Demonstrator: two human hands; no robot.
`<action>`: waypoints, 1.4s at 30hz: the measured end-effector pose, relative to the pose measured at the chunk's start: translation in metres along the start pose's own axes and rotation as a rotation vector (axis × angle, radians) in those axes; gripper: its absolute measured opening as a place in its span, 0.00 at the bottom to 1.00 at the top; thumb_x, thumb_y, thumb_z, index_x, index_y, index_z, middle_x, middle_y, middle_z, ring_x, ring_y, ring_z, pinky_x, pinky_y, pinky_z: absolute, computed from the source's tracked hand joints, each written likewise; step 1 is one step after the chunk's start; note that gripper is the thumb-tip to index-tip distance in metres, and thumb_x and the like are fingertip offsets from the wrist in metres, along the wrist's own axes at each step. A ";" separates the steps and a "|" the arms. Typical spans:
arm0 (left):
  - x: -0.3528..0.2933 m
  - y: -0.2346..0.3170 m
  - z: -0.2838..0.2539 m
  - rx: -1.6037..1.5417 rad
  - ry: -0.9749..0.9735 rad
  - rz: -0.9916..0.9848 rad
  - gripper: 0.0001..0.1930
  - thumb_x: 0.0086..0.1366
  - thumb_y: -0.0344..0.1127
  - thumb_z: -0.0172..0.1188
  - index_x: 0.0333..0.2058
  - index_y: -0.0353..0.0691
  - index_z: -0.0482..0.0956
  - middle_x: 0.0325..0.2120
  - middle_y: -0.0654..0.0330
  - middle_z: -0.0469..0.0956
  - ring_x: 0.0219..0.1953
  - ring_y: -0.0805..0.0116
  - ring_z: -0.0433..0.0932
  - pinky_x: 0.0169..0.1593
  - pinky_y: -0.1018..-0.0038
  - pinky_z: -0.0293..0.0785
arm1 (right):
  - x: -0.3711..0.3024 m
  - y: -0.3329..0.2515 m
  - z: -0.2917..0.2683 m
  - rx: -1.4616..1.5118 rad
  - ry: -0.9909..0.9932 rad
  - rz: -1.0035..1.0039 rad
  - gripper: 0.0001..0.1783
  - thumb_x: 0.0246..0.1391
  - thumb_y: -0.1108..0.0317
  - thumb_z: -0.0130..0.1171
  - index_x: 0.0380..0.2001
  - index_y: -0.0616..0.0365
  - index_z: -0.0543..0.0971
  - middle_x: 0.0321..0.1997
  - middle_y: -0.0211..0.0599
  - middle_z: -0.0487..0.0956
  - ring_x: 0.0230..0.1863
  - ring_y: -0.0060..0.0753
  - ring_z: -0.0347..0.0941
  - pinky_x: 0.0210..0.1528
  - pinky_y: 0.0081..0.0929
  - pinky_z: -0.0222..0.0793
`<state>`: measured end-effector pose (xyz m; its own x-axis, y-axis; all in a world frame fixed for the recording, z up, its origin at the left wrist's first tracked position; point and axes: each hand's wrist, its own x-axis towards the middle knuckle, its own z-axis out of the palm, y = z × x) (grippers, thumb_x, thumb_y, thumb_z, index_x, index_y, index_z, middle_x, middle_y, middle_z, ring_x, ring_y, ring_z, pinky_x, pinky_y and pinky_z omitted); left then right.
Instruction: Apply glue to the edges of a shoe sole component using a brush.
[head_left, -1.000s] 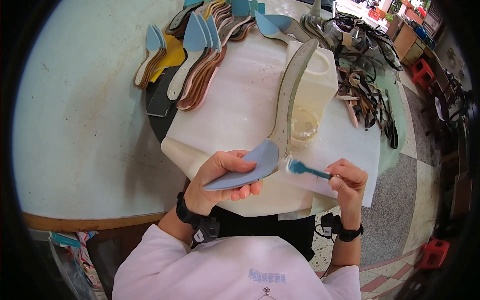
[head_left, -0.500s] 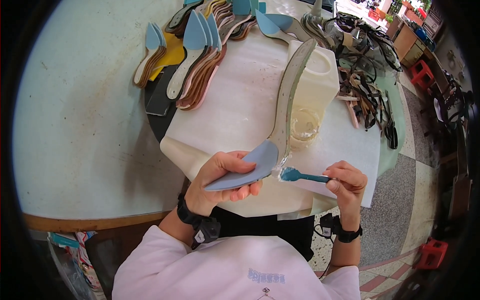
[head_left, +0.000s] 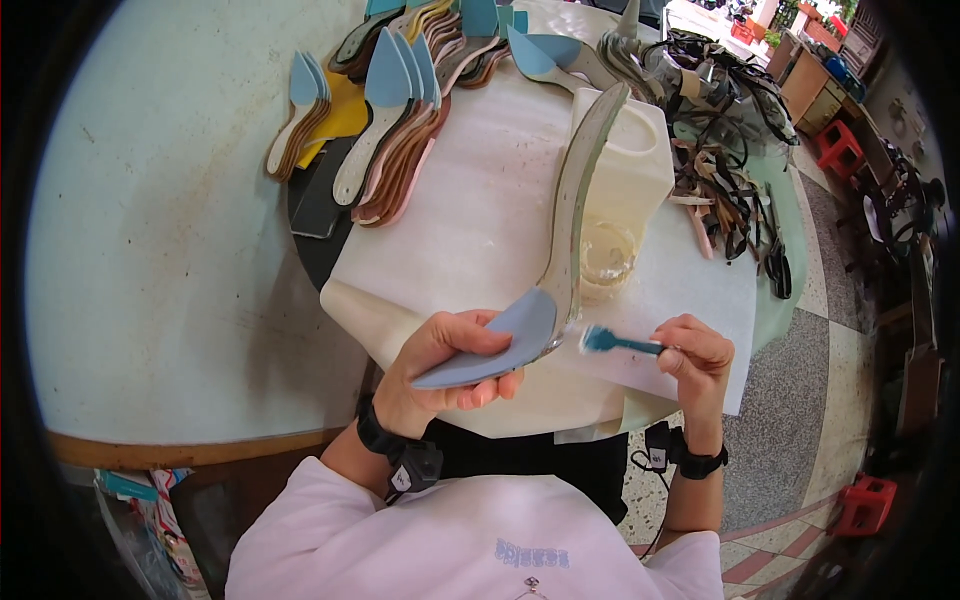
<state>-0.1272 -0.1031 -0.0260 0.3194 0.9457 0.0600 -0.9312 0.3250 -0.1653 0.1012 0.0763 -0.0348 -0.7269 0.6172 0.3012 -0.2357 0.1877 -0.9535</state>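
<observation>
My left hand (head_left: 432, 362) is closed around the blue pointed end of a shoe insole (head_left: 566, 220), thumb on top and fingers beneath. Its long curved pale part rises away from me over the work surface. Wet whitish paste shows along the insole's right edge, near where blue meets beige. In my right hand (head_left: 700, 358), a small teal brush (head_left: 612, 341) is pinched by the handle. White paste coats its tip, which points left, a short gap from the insole's edge. Just beyond stands a round paste-smeared tub (head_left: 607, 258) beside a cream plastic container (head_left: 645, 165).
Stacked blue-tipped insoles (head_left: 400, 130) lie at the far left of the white sheet (head_left: 470, 200), with more behind. Dark straps and scraps (head_left: 735, 190) pile up at the far right, near black-handled scissors (head_left: 778, 265). A red stool (head_left: 865, 505) stands on the floor at right.
The teal brush has moved right and slightly up, off the insole's edge, leaving a gap. My left hand and the insole have hardly moved.
</observation>
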 end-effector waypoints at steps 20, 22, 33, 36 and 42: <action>0.000 -0.005 -0.001 0.163 0.145 0.011 0.16 0.60 0.24 0.45 0.43 0.14 0.63 0.25 0.30 0.73 0.15 0.53 0.77 0.14 0.74 0.75 | 0.017 -0.017 0.008 -0.166 0.221 -0.142 0.10 0.43 0.79 0.64 0.32 0.68 0.80 0.29 0.35 0.77 0.28 0.21 0.68 0.28 0.15 0.61; 0.000 -0.005 -0.002 0.151 0.076 -0.004 0.15 0.61 0.24 0.44 0.43 0.15 0.64 0.28 0.29 0.74 0.18 0.51 0.78 0.15 0.73 0.75 | 0.018 -0.019 0.007 -0.241 0.214 -0.186 0.10 0.42 0.79 0.64 0.32 0.68 0.80 0.28 0.36 0.77 0.28 0.22 0.68 0.28 0.16 0.62; -0.001 -0.003 -0.002 0.152 0.071 -0.021 0.15 0.62 0.24 0.43 0.43 0.16 0.64 0.28 0.29 0.74 0.18 0.51 0.79 0.15 0.74 0.75 | 0.011 -0.027 0.003 -0.246 0.175 -0.153 0.10 0.40 0.79 0.64 0.31 0.68 0.80 0.25 0.36 0.76 0.27 0.25 0.68 0.29 0.18 0.61; -0.002 -0.006 0.002 0.101 0.161 -0.007 0.18 0.59 0.22 0.45 0.45 0.13 0.60 0.25 0.27 0.72 0.17 0.49 0.78 0.14 0.72 0.76 | 0.018 -0.026 0.005 -0.277 0.176 -0.168 0.10 0.40 0.79 0.64 0.31 0.68 0.80 0.25 0.36 0.76 0.26 0.25 0.67 0.28 0.18 0.60; -0.002 0.000 0.001 0.172 0.089 -0.032 0.14 0.62 0.24 0.43 0.43 0.16 0.64 0.28 0.30 0.74 0.18 0.52 0.79 0.14 0.75 0.74 | 0.006 -0.012 -0.006 -0.209 -0.031 -0.206 0.10 0.41 0.79 0.64 0.31 0.68 0.80 0.26 0.37 0.76 0.27 0.25 0.68 0.28 0.18 0.61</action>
<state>-0.1278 -0.1054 -0.0253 0.3565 0.9340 -0.0257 -0.9342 0.3567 0.0066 0.1038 0.0823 -0.0214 -0.6976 0.5270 0.4855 -0.2445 0.4618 -0.8526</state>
